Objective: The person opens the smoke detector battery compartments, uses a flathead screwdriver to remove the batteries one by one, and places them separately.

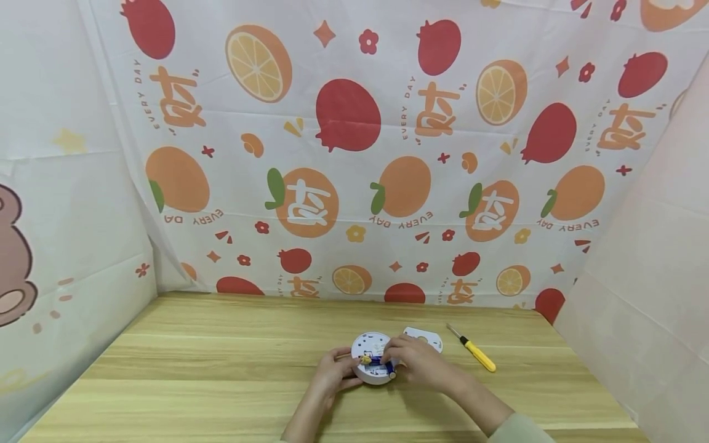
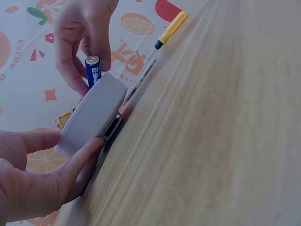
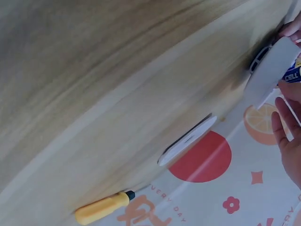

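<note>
A round white device [image 1: 370, 375] with an open face of small parts stands just above the table, its underside a pale grey shell in the left wrist view. My left hand [image 1: 331, 373] grips its left rim, thumb on one side and fingers beneath. A blue battery [image 2: 93, 71] sticks out past the far rim, silver end outward. Another battery with a yellow end [image 2: 63, 120] lies across the face. My right hand [image 1: 416, 360] bends over the face, fingers pinching at the batteries; its fingertips partly hide them.
Behind the right hand lies a flat white plate [image 1: 431, 336] with a hole in it. To the right of it rests a screwdriver [image 1: 479, 356] with a yellow handle. A fruit-print cloth [image 1: 349, 184] hangs along the back of the wooden table [image 1: 221, 363].
</note>
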Demonstrator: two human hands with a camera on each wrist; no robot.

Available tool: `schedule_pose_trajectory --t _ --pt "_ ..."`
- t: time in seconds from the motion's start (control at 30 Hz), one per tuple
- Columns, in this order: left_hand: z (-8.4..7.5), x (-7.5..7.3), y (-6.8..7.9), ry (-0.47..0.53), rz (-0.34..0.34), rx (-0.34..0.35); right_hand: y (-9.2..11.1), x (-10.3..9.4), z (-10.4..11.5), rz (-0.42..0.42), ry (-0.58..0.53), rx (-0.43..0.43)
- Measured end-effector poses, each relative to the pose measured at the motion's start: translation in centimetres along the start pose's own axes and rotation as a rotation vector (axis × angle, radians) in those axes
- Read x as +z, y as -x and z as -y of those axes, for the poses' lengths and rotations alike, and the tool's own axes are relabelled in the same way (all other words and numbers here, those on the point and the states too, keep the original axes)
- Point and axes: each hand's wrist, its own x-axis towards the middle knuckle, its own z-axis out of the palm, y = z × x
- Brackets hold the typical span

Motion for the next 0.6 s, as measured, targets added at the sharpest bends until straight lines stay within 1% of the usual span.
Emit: schedule_pose_trajectory --t 0.1,0.27,0.47,0.6 --pt "-0.1 0.0 0.0 -0.001 0.001 -0.001 -0.3 0.0 -0.3 -0.004 0.047 -0.05" --pt "-0.1 -0.1 -0.1 -0.001 0.001 0.0 -0.5 -0.3 -0.9 0.024 0.112 -0.077" --pt "0.0 -0.1 0.0 0.007 0.003 0.007 -0.4 -0.4 -1.3 0.015 0.12 -0.094" --pt "0.0 -0.1 -0.1 0.004 0.006 0.001 -0.4 -0.3 -1.4 0.015 0.102 -0.071"
